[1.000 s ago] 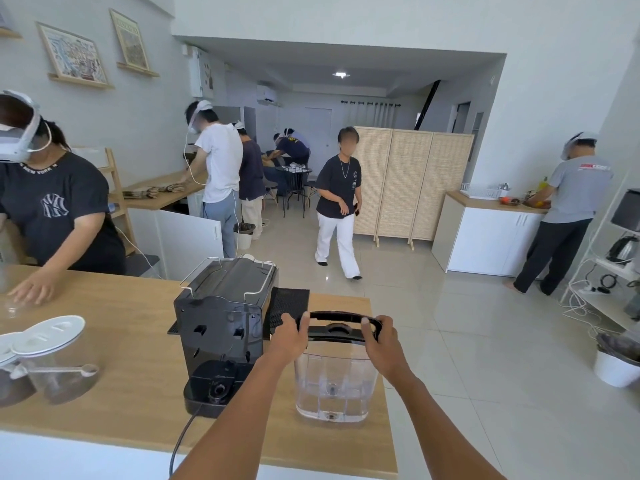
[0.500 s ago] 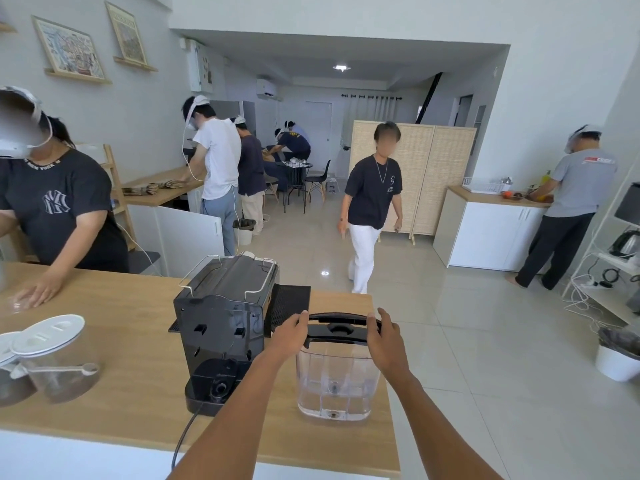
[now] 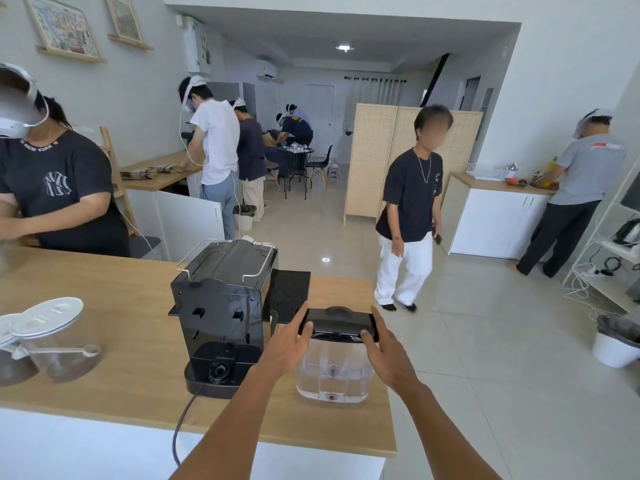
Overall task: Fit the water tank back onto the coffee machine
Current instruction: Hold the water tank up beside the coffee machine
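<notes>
A clear water tank (image 3: 333, 374) with a black lid (image 3: 337, 323) stands on the wooden counter (image 3: 114, 341), just right of the black coffee machine (image 3: 221, 306). The machine's back faces me, with its empty tank seat (image 3: 221, 370) at the bottom. My left hand (image 3: 289, 344) grips the lid's left end. My right hand (image 3: 388, 351) grips the lid's right end. A little water sits in the tank.
Two lidded clear jars (image 3: 55, 341) stand at the counter's left. A black mat (image 3: 289, 294) lies behind the tank. The machine's cord (image 3: 181, 424) hangs over the front edge. A person (image 3: 52, 188) works at the counter's far left; another person (image 3: 410, 209) walks on the tiled floor beyond.
Both hands stay on the tank's lid and the tank stays on the counter. The person in white trousers has walked closer, to the right. The person at the left has pulled a hand back.
</notes>
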Demonstrator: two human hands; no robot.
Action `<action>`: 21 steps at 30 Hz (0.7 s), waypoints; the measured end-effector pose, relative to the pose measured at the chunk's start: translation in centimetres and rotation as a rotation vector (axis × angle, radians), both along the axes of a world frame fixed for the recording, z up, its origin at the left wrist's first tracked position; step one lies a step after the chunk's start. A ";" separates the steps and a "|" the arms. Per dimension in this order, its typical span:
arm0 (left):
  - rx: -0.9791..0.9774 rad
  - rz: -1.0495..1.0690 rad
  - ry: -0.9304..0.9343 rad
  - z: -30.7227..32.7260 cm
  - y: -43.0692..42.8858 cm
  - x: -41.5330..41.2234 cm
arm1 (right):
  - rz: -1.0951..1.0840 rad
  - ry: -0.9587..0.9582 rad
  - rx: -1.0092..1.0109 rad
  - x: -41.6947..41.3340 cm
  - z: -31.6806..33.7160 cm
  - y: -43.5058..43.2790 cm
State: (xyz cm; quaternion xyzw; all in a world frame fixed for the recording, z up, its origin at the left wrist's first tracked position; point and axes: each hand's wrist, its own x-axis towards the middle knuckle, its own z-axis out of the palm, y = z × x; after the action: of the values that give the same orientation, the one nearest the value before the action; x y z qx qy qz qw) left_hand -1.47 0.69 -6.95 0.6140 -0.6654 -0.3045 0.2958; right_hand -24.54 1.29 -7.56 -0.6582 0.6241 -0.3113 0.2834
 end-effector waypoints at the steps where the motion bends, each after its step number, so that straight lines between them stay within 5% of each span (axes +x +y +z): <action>1: -0.016 -0.005 -0.013 -0.2 0.0 0.1 | 0.002 -0.001 0.001 0.0 0.0 -0.1; 12: -0.057 -0.062 -0.047 -0.7 0.9 0.7 | 0.021 -0.075 -0.087 0.1 -0.9 0.3; 21: -0.103 0.015 -0.136 -1.3 0.8 0.1 | 0.052 0.080 -0.142 -0.5 -1.7 -0.4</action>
State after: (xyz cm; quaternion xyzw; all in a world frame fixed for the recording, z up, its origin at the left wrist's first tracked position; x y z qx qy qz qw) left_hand -1.33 1.50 -8.20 0.6222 -0.6942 -0.2254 0.2832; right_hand -25.08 0.91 -9.28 -0.7046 0.5940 -0.3206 0.2189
